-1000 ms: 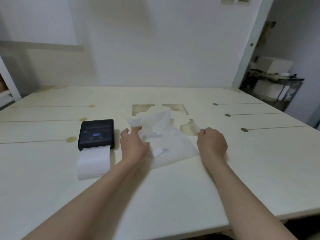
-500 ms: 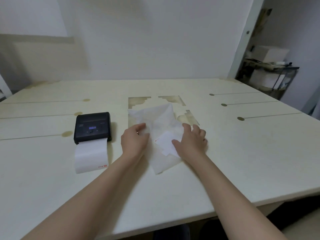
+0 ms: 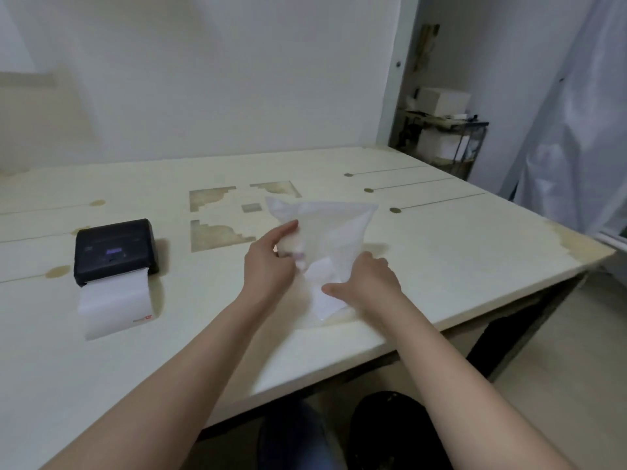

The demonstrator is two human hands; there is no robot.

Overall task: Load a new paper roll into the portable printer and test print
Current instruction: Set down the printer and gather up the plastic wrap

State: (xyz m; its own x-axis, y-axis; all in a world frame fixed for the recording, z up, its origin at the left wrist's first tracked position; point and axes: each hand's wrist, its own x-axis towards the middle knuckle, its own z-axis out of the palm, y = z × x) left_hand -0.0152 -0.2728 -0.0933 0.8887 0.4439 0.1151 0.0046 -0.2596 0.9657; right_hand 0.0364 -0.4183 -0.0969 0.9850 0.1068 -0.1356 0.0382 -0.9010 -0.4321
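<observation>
Since the last frame we lifted the plastic wrapper (image 3: 330, 228) off the table (image 3: 458, 252); left hand (image 3: 271, 266) and right hand (image 3: 368, 283) both pinch it. Printer (image 3: 113, 249) has fed paper (image 3: 113, 303); step looks like cleanup, so next: discard wrapper.

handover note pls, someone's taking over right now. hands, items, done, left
Left hand: pinching the translucent plastic bag, lifted off the table.
Right hand: gripping the bag's near end by a white paper slip.
Portable printer: far left on the table, lid shut, paper strip fed out toward the person.
Done: paper seems loaded and fed.
Left: deal with the bag; check the strip, print unreadable from here.
</observation>
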